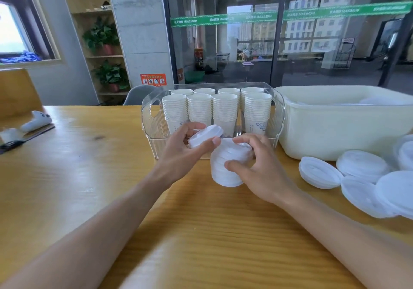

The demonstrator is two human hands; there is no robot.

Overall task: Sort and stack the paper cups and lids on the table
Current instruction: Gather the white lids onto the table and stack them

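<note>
My left hand (178,152) pinches a single white lid (205,135), tilted, just above the table's middle. Right beside it my right hand (257,165) grips a stack of white lids (225,165) held at a slant; thumb and fingers curl round it. Behind both hands stands a clear plastic bin (154,119) filled with several stacks of white paper cups (224,110). Loose white lids (319,172) lie in overlapping piles on the table at the right.
A cream plastic tub (335,132) with more lids inside stands at the back right, next to the clear bin. On the wooden table (89,165), at the far left edge, lie a white object and a dark flat item (35,123). A chair back shows behind the table.
</note>
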